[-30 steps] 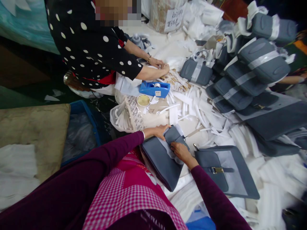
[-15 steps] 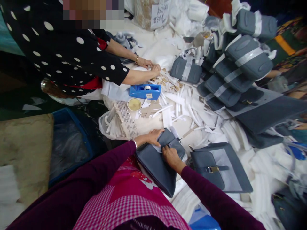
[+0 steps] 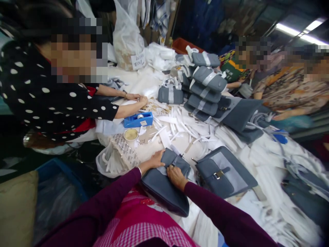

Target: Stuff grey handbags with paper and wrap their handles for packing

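Head view: a dark blue-grey, smooth leather-look bag (image 3: 164,193) lies aslant just before the wearer's pink checked apron (image 3: 136,212); left hand (image 3: 154,160), partly open, sets thumb and fingers at its upper end, firmness of hold cannot be told. Right hand (image 3: 177,175) is curled nearly closed, fingertips on the bag's front closure, any pinch hidden. Just right lies a flat blue-grey bag (image 3: 226,185) with gold-coloured buckle (image 3: 218,175); beyond, a blue plastic tape dispenser (image 3: 132,121).
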Tool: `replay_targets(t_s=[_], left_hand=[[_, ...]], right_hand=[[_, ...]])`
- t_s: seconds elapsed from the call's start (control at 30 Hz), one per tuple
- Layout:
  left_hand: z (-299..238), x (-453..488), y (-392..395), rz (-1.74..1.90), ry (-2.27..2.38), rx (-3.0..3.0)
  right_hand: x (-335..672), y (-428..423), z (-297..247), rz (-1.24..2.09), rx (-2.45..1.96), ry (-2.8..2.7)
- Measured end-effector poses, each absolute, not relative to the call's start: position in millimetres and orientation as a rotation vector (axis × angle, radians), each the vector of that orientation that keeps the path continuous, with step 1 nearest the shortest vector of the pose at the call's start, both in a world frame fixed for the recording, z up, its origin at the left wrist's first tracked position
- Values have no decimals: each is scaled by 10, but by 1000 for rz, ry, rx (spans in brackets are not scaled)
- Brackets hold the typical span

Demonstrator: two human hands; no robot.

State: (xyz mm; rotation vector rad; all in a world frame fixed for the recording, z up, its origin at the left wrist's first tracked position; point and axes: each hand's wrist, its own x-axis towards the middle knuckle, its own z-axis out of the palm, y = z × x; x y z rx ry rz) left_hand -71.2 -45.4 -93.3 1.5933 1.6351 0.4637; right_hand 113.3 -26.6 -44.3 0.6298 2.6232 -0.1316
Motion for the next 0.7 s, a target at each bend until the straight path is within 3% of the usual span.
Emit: replay_targets(t_s=[0.17,0.37,0.47,0.57,0.7], left_hand=[[-648,-636,-475,267,1750,2005],[-385,-471,-499,86,1575,2383],[-265,-374,-517,37,1503,2420],[-206,-257,-564,16,1448,2418],[-226,-129,-671,11,1458,2366]], right_hand=[[1275,-545,-356,-161,893,2748],[1630,-528,-213,-412,1212,2854],[2025,-513,-277,-894,1900,2858],[2403,-678,-455,-1637,2715,2162],[2563,-1049,-669,-2323,2616,1062]])
